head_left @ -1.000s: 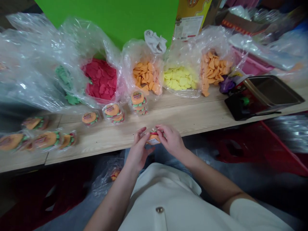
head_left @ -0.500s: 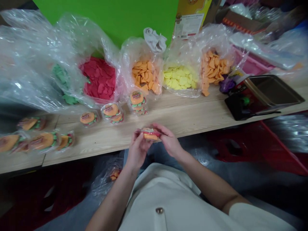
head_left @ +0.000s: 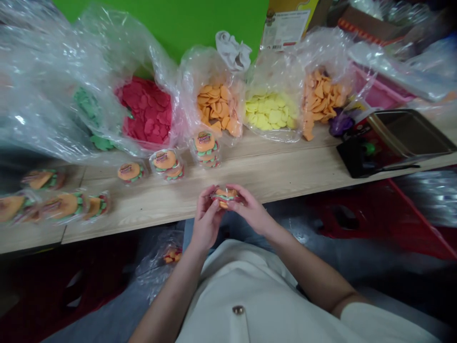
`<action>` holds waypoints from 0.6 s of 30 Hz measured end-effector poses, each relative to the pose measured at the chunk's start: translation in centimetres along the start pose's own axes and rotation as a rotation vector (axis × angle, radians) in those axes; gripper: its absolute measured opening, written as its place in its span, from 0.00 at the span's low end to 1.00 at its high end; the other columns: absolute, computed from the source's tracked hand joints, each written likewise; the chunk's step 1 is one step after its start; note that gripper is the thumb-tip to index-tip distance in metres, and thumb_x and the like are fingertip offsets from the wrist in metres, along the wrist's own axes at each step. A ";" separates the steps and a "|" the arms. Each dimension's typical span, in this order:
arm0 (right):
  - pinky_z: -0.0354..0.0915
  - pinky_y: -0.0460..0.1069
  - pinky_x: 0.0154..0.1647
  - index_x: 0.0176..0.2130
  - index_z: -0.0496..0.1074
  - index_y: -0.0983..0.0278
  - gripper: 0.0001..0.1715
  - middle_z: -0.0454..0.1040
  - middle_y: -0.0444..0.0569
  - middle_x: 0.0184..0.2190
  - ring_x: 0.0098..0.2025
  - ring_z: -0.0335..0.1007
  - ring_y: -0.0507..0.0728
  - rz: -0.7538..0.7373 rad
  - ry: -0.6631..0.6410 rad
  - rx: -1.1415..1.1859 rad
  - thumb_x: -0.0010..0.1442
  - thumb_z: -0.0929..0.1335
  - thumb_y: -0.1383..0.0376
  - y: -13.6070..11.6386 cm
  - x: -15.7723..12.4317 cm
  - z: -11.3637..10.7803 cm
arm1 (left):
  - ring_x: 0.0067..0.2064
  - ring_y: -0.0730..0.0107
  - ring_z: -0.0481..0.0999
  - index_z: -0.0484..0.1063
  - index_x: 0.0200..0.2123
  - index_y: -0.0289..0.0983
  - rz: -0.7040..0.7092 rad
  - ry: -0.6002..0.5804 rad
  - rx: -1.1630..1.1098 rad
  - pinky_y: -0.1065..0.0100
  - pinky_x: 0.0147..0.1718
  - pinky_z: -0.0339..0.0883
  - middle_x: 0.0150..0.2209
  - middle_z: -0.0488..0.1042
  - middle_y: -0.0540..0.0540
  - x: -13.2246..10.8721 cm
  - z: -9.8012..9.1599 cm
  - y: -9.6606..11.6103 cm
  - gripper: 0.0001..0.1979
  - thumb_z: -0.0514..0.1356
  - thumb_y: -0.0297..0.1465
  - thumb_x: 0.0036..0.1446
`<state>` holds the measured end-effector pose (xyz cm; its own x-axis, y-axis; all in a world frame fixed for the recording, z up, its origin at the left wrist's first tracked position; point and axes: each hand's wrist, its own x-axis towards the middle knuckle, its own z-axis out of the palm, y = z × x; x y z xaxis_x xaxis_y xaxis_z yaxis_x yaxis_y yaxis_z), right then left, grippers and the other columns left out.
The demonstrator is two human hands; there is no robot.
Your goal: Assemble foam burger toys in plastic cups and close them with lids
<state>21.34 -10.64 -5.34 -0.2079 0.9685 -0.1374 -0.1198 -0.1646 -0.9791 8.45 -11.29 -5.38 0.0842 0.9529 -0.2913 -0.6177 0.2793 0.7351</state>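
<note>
Between my two hands, over the table's front edge, is a toy burger (head_left: pixel 225 195) with orange, red and green layers in a clear plastic case. The fingers and thumb of my left hand (head_left: pixel 208 214) grip its left side. My right hand (head_left: pixel 252 209) holds the right side, its thumb across the front. Beyond them on the table stand a stack of packed burgers (head_left: pixel 204 147), a shorter stack (head_left: pixel 164 164) and a single packed burger (head_left: pixel 130 172).
Clear bags hold red pieces (head_left: pixel 148 112), orange pieces (head_left: pixel 216 107), yellow pieces (head_left: pixel 271 112), green pieces (head_left: pixel 87 107) and more orange pieces (head_left: pixel 323 95). Several packed burgers (head_left: pixel 64 206) lie at the left. A dark tray (head_left: pixel 410 133) sits on the right of the wooden table (head_left: pixel 278 166).
The burger has turned in my hands so that its orange top now shows. Both hands have shifted their fingers around it, with the right thumb now on its front.
</note>
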 end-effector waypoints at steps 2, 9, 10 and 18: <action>0.63 0.52 0.51 0.51 0.62 0.57 0.23 0.66 0.48 0.52 0.51 0.64 0.54 -0.018 0.012 -0.011 0.55 0.66 0.62 0.3 -0.1 0.4 | 0.49 0.69 0.67 0.68 0.40 0.44 0.013 0.007 0.021 0.66 0.44 0.64 0.52 0.65 0.50 -0.1 -0.3 -0.4 0.13 0.60 0.26 0.50; 0.61 0.52 0.52 0.47 0.66 0.59 0.18 0.67 0.48 0.49 0.51 0.62 0.55 -0.105 0.199 -0.268 0.56 0.65 0.64 1.8 -0.6 1.0 | 0.50 0.68 0.65 0.68 0.34 0.41 0.051 0.061 0.111 0.70 0.43 0.64 0.52 0.64 0.50 -0.2 -1.1 -2.3 0.09 0.62 0.27 0.48; 0.61 0.52 0.51 0.47 0.66 0.59 0.17 0.67 0.48 0.48 0.51 0.62 0.55 -0.119 0.206 -0.291 0.56 0.65 0.64 1.9 -0.6 1.0 | 0.50 0.69 0.66 0.68 0.34 0.41 0.051 0.061 0.115 0.70 0.43 0.64 0.51 0.64 0.50 -0.2 -1.2 -2.6 0.09 0.62 0.27 0.48; 0.62 0.51 0.50 0.50 0.65 0.58 0.19 0.66 0.48 0.48 0.50 0.63 0.54 -0.111 0.168 -0.334 0.58 0.64 0.60 2.1 -0.2 0.2 | 0.55 0.61 0.59 0.73 0.36 0.42 0.291 0.009 0.577 0.59 0.54 0.53 0.47 0.66 0.45 0.5 -1.6 -0.8 0.09 0.61 0.28 0.49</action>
<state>20.93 -11.20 -7.34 -0.0458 0.9987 -0.0231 0.1954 -0.0137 -0.9806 7.72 -11.20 -7.06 -0.0317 0.9989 -0.0341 -0.0944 0.0309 0.9951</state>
